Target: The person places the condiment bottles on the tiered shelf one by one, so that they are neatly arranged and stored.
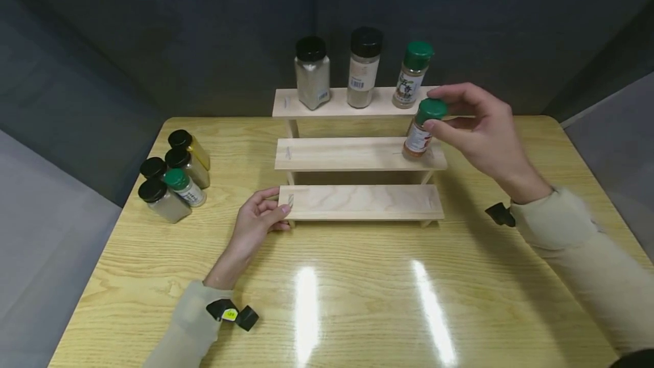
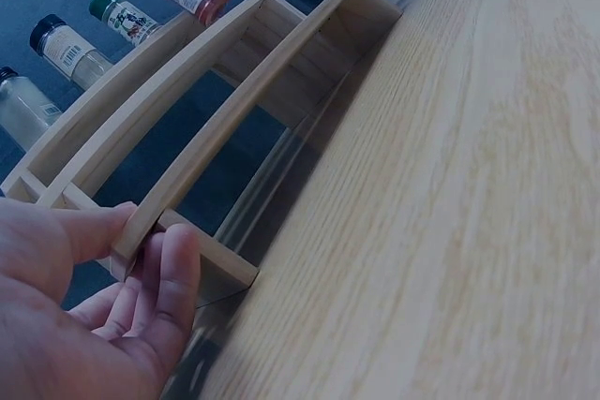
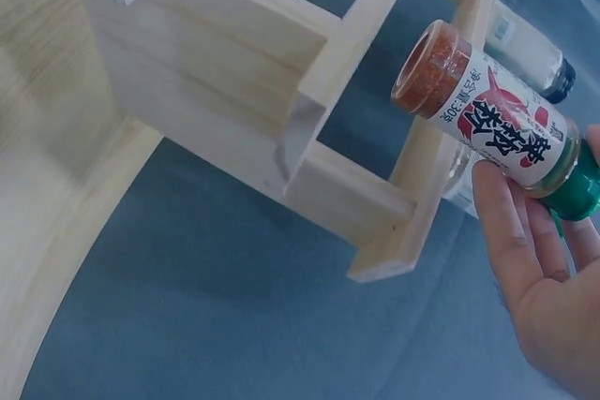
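My right hand [image 1: 480, 135] pinches a green-capped spice jar [image 1: 419, 139] of red powder near its cap, above the right end of the middle step. In the right wrist view the jar's bottom [image 3: 427, 81] shows, tilted and apart from the wood. My left hand [image 1: 258, 214] grips the left end of the lowest step of a three-tier wooden spice rack [image 1: 357, 202], thumb on top and fingers beneath. On the top step stand a black-capped square jar [image 1: 313, 78], a taller black-capped jar [image 1: 363, 72] and another green-capped jar [image 1: 409, 78].
On the table's left side several black-capped jars [image 1: 166, 203] cluster around a green-capped jar [image 1: 188, 189]. The wooden table [image 1: 368, 300] extends in front of the rack. A dark curtain [image 1: 230, 33] hangs behind, and grey panels [image 1: 46, 146] flank the sides.
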`<control>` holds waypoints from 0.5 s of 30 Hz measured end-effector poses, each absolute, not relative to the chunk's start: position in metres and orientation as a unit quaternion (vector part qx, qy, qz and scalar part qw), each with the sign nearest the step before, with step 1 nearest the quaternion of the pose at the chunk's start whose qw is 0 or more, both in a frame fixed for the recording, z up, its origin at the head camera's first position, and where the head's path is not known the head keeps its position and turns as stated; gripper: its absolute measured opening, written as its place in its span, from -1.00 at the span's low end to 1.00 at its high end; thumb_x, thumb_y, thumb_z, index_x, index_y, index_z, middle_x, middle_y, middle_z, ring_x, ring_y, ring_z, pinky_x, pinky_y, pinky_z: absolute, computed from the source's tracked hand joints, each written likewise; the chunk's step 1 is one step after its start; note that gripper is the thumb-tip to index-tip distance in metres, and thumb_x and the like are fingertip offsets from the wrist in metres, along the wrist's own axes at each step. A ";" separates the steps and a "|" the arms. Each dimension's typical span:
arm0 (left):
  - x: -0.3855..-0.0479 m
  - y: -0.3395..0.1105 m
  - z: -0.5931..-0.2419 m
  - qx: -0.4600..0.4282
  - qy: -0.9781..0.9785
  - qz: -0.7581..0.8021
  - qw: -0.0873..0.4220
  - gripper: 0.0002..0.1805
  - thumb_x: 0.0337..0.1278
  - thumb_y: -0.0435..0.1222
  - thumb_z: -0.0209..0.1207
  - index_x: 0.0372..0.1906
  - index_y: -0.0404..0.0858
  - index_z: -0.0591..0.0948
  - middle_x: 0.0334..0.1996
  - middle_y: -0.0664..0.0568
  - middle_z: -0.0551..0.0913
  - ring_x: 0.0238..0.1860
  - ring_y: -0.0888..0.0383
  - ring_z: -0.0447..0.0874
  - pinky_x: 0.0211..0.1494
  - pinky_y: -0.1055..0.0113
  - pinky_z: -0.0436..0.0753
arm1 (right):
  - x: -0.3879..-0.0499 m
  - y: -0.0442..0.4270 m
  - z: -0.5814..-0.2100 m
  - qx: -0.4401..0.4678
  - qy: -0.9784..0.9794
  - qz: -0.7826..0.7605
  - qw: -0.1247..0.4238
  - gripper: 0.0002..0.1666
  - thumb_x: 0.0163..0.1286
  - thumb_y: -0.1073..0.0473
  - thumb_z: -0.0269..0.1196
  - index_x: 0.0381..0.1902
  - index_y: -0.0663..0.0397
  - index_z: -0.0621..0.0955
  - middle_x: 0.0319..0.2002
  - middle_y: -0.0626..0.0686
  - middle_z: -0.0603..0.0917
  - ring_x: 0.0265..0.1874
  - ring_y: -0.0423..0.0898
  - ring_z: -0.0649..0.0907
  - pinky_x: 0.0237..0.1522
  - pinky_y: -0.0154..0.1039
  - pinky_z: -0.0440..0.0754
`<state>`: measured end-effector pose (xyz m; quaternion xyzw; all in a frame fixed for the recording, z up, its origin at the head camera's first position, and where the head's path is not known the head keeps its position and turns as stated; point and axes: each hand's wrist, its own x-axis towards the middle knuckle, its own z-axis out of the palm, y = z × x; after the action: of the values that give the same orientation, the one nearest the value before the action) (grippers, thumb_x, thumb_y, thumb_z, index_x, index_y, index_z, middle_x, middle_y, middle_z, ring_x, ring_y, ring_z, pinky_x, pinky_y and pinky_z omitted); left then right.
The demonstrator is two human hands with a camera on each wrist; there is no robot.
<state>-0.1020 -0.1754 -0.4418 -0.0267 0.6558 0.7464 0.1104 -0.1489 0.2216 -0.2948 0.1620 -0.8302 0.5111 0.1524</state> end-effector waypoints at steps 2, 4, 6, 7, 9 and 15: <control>-0.102 -0.175 -0.442 -0.027 0.656 0.747 0.110 -0.41 0.53 -0.57 0.22 0.55 -0.49 0.37 -0.20 -0.08 0.66 -0.34 0.15 0.78 -0.16 0.33 0.86 | -0.150 0.219 -0.297 0.169 -0.830 0.510 0.152 -0.46 0.41 0.42 0.49 0.32 0.15 0.70 0.16 0.03 0.72 -0.02 -0.07 0.71 0.03 -0.47 0.72; -0.103 -0.175 -0.442 -0.027 0.657 0.745 0.111 -0.41 0.53 -0.57 0.22 0.55 -0.49 0.37 -0.20 -0.08 0.66 -0.34 0.15 0.78 -0.15 0.33 0.86 | -0.152 0.216 -0.299 0.174 -0.829 0.509 0.152 -0.47 0.41 0.44 0.49 0.31 0.17 0.70 0.17 0.02 0.72 -0.02 -0.08 0.72 0.02 -0.47 0.72; -0.103 -0.175 -0.442 -0.028 0.658 0.744 0.111 -0.41 0.54 -0.57 0.22 0.55 -0.48 0.37 -0.20 -0.08 0.66 -0.33 0.15 0.78 -0.15 0.33 0.86 | -0.153 0.214 -0.301 0.178 -0.829 0.509 0.151 -0.47 0.40 0.46 0.48 0.30 0.19 0.70 0.18 0.03 0.72 -0.02 -0.09 0.72 0.02 -0.47 0.73; -0.103 -0.175 -0.442 -0.028 0.660 0.743 0.111 -0.41 0.54 -0.57 0.22 0.55 -0.48 0.37 -0.20 -0.08 0.66 -0.33 0.15 0.79 -0.15 0.33 0.86 | -0.153 0.214 -0.302 0.178 -0.830 0.506 0.152 -0.48 0.40 0.47 0.48 0.30 0.19 0.70 0.17 0.03 0.72 -0.03 -0.10 0.72 0.01 -0.48 0.73; -0.103 -0.175 -0.442 -0.028 0.662 0.741 0.111 -0.41 0.54 -0.56 0.23 0.55 -0.48 0.37 -0.19 -0.08 0.66 -0.33 0.15 0.79 -0.15 0.33 0.86 | -0.155 0.212 -0.303 0.178 -0.830 0.506 0.153 -0.47 0.39 0.48 0.48 0.29 0.20 0.70 0.16 0.03 0.72 -0.04 -0.12 0.72 0.00 -0.48 0.73; -0.104 -0.175 -0.442 -0.026 0.663 0.740 0.110 -0.41 0.54 -0.57 0.22 0.55 -0.48 0.36 -0.20 -0.08 0.66 -0.33 0.15 0.79 -0.15 0.33 0.86 | -0.158 0.211 -0.308 0.187 -0.823 0.514 0.153 -0.47 0.38 0.52 0.47 0.28 0.25 0.70 0.14 0.07 0.72 -0.05 -0.11 0.72 -0.02 -0.48 0.74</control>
<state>-0.1035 -0.1747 -0.4420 -0.0263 0.6625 0.7404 0.1105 -0.1584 0.2114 -0.3081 0.1872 -0.8233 0.5136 0.1530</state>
